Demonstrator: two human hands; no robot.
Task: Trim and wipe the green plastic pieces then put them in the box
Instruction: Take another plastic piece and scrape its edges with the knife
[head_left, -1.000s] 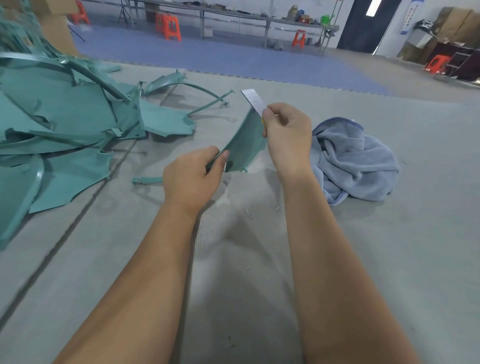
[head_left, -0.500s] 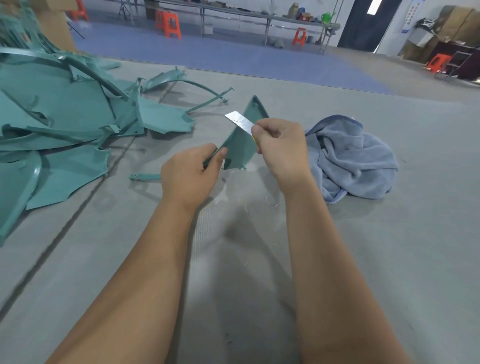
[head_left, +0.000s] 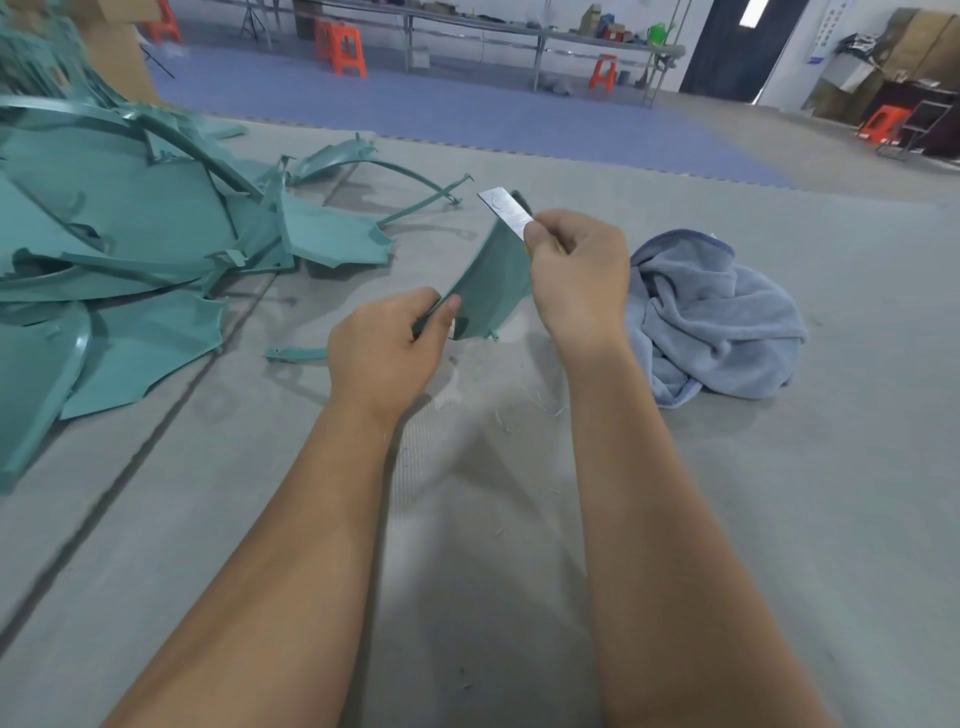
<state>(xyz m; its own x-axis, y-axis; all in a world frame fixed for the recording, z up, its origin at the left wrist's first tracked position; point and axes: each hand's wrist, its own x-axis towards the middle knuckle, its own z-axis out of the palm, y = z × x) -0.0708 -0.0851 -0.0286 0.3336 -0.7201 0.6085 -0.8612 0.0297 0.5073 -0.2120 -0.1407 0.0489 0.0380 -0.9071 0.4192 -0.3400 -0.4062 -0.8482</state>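
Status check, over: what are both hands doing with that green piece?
Left hand pinches green piece at its lower corner. Right hand pinches blade against its upper edge. Towel lies right, untouched. Nothing in the way.

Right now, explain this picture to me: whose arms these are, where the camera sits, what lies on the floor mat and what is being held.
The camera is worn on a person's head and looks down at their own bare arms. The left hand pinches a curved green plastic piece; the right hand grips a flat silver metal blade at the piece's upper edge. On the grey floor mat lie a pile of green plastic pieces to the left, a crumpled blue-grey towel to the right, and fine pale shavings between the arms.
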